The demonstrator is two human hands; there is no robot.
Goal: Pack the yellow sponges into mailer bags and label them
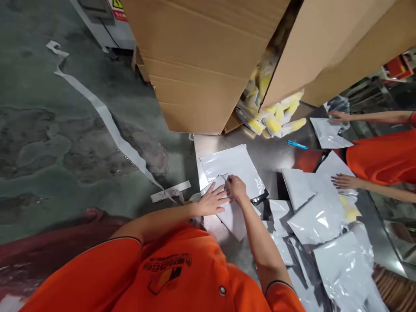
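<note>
My left hand (212,201) lies flat with fingers spread on a white sheet or bag (234,219) at the near edge of the metal table. Beside it, my right hand (236,188) has its fingers pinched together at the upper edge of that white piece. What the right fingertips hold is too small to make out. Just beyond both hands lies a glossy white plastic mailing bag (240,162), flat on the table, with a dark strip at its right corner.
Tall cardboard boxes (195,65) stand at the back, with yellow-and-white wrapped items (276,117) spilling out. A blue pen-like tool (297,144) lies on the metal table (269,151). White bags (320,219) pile up at right, where a co-worker's hands (344,181) rest. A paper strip (107,117) trails across the floor.
</note>
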